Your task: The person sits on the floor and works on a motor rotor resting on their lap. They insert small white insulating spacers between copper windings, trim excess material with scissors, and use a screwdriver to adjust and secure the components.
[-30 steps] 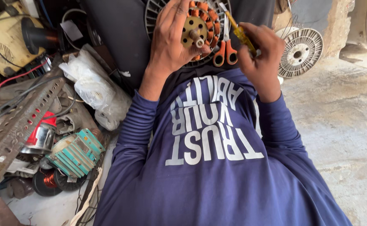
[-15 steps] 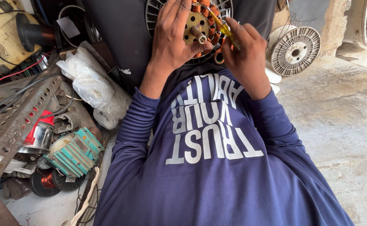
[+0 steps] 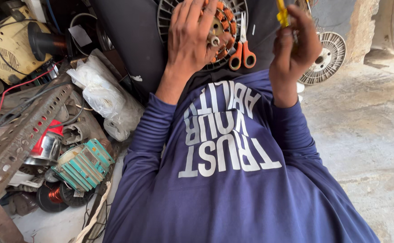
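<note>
Item count, with clock-face positions taken from the frame centre:

- Hands: two, one left hand [image 3: 190, 33] at 12 o'clock and one right hand [image 3: 296, 47] at 1 o'clock.
- Copper-wound round motor stator [image 3: 221, 27]: one, at 12 o'clock.
- Orange-handled steel scissors [image 3: 242, 47]: one pair, at 12 o'clock.
- Yellow-handled tool [image 3: 282, 15]: one, at 1 o'clock.
- White slotted round fan disc [image 3: 329, 56]: one, at 2 o'clock.
- Teal finned metal transformer block [image 3: 84, 164]: one, at 8 o'clock.
- Red-and-chrome metal can [image 3: 46, 144]: one, at 9 o'clock.
- Perforated steel angle bar [image 3: 19, 139]: one, at 9 o'clock.
- Crumpled clear plastic bag [image 3: 100, 96]: one, at 10 o'clock.
</note>
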